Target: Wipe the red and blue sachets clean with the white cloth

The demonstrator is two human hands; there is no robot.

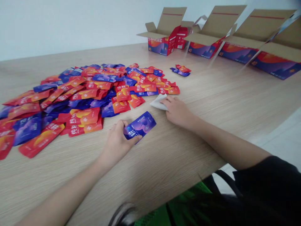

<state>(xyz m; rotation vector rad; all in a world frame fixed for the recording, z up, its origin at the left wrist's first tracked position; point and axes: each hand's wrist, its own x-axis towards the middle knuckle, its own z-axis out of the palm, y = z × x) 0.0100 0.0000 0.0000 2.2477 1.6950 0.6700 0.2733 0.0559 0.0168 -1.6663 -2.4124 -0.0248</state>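
Note:
Between the thumb and fingers of my left hand (119,138) is a blue-purple pouch (142,124), its printed face turned up, just above the table. My right hand (176,110) is closed on a folded white tissue or cloth (158,102), to the right of the pouch and close to the table. A large heap of red-orange and blue pouches (91,84) spreads beyond both hands and out to the left. The fingertips of my right hand are partly hidden by the white piece.
Several open cartons (157,45) with raised flaps line the back right of the wooden table (199,84). A few loose pouches (180,70) lie apart from the heap, toward the cartons. The table's near edge runs along my body at the lower right.

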